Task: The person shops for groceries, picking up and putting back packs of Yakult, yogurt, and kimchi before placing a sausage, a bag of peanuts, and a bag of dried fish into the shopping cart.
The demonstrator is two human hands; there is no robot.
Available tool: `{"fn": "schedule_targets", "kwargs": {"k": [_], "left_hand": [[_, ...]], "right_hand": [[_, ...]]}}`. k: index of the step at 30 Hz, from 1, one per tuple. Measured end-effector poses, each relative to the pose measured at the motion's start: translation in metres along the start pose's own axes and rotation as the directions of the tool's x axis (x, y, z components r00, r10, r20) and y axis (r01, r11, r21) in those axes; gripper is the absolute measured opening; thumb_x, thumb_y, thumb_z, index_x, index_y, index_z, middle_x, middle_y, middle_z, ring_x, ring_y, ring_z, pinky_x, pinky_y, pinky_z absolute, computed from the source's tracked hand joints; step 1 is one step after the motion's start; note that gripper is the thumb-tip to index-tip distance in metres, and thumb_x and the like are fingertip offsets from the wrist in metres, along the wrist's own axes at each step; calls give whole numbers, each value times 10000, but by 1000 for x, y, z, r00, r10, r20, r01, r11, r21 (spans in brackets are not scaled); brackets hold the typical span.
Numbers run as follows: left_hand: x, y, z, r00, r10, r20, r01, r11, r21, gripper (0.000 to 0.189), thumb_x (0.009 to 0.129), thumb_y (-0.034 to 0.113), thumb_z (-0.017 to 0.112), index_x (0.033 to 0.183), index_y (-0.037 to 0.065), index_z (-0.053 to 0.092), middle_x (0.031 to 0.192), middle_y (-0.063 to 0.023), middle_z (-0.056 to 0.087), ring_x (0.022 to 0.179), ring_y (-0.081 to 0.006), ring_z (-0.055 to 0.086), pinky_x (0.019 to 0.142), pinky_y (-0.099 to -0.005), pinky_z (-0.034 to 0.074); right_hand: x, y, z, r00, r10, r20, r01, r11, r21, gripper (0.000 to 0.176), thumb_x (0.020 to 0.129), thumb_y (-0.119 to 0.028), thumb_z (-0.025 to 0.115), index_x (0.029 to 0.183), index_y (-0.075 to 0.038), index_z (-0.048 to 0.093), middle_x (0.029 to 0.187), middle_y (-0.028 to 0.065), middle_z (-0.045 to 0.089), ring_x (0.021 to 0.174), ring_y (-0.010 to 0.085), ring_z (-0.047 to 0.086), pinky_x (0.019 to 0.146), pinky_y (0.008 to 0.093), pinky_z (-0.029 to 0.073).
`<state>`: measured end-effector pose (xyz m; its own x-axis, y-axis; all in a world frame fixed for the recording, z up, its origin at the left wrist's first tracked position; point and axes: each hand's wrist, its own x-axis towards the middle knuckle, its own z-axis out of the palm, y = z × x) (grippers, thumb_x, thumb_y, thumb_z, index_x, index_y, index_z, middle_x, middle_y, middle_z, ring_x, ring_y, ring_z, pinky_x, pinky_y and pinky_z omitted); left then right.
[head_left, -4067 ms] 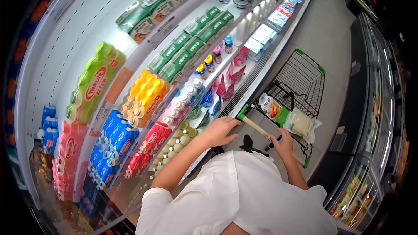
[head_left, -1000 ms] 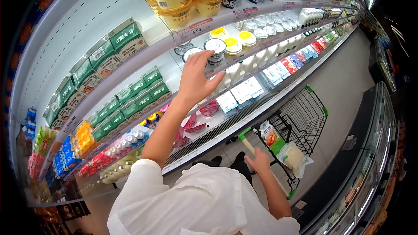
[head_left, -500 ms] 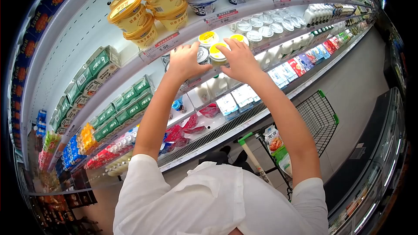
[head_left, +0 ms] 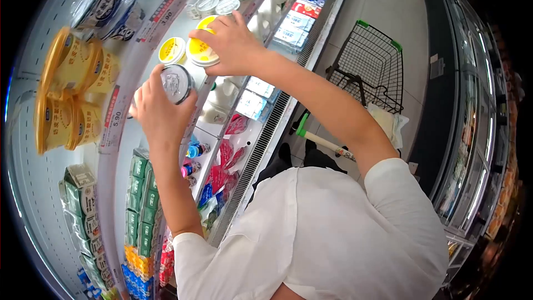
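Observation:
My left hand (head_left: 164, 111) is curved around a dark-rimmed tub with a silvery lid (head_left: 176, 84) on the refrigerated shelf, its thumb and fingers on either side. My right hand (head_left: 230, 44) has its fingers and thumb around a white tub with a yellow lid (head_left: 201, 51). Between the hands, another yellow-and-white lidded tub (head_left: 171, 50) stands on the shelf. Behind my right fingers, part of one more yellow lid (head_left: 207, 21) shows. White-lidded cups (head_left: 227, 6) stand in rows beyond them.
Yellow tubs (head_left: 72, 89) are stacked on the shelf at left, above a price rail (head_left: 114, 112). Green packs (head_left: 141, 203) stand lower down. A black wire cart (head_left: 373, 61) with green corners is in the aisle. A dark freezer case (head_left: 441, 89) lines the right side.
The view has turned, so the shelves now run more steeply. My left hand has closed in around the silvery-lidded tub, and my right hand has closed around a yellow-lidded tub.

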<state>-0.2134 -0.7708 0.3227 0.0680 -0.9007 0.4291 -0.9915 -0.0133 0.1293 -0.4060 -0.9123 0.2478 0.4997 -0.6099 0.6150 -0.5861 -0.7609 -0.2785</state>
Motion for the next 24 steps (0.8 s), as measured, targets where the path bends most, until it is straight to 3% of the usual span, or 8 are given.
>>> {"fn": "schedule_targets", "kwargs": {"k": [2,4,6,11,14,18,22,24], "left_hand": [[-21,24,-11,998,53,39,-51,998,-41,810,798,308,907,1524,105,610,1321,-118,739,1296,-356,618,1238,-546,312],[-47,45,-3,983,167,81,-150,972,-178,853,779,269,928,1544,85,600,1339,-113,730,1287,-349,611,1239,-515,321],[-67,65,17,940,279,199,-203,921,-331,869,758,240,941,1541,71,605,1364,-115,720,1287,-346,605,1241,-493,326],[-105,118,91,804,436,405,-165,817,-552,870,738,276,941,1509,67,596,1281,-147,704,1241,-366,623,1192,-543,363],[-114,153,123,760,476,443,-163,799,-579,855,741,277,934,1498,64,598,1298,-151,706,1242,-369,634,1181,-540,369],[-113,203,147,677,517,524,-142,790,-597,842,770,282,930,1514,73,595,1371,-156,716,1316,-370,637,1194,-524,375],[-116,243,171,660,530,533,-152,789,-596,848,764,282,933,1512,73,593,1382,-154,718,1303,-371,648,1197,-519,376],[-116,260,178,636,523,567,-123,794,-595,848,766,280,932,1513,69,592,1368,-153,725,1297,-375,651,1199,-517,377]], "right_hand": [[-59,-7,-24,957,273,-102,-244,941,234,900,780,-418,905,1554,-112,563,1354,203,678,1353,408,598,1240,581,374],[-133,-18,-27,799,601,22,-550,716,430,913,824,-417,898,1580,-67,525,1375,231,670,1326,432,617,1216,544,416],[-216,-16,-27,708,694,131,-684,627,373,911,869,-418,874,1607,-52,484,1408,241,656,1318,446,622,1185,571,440],[-401,44,-61,518,854,-39,-847,506,-164,944,866,-452,864,1639,-80,471,1405,222,644,1265,440,622,1162,586,428],[-476,106,-79,349,936,47,-808,326,-491,973,840,-440,875,1652,-85,471,1431,233,625,1249,427,616,1169,638,396],[-522,171,-76,338,923,183,-597,360,-717,1018,832,-454,872,1685,-99,443,1431,231,610,1382,426,543,1257,703,272],[-541,210,-45,315,911,266,-376,377,-846,780,1019,-325,657,1726,-110,407,1567,300,587,1588,459,403,1316,723,136],[-544,216,-35,209,925,318,-402,378,-834,716,1078,-270,554,1751,-109,366,1612,319,560,1618,467,366,1320,718,125]]}}
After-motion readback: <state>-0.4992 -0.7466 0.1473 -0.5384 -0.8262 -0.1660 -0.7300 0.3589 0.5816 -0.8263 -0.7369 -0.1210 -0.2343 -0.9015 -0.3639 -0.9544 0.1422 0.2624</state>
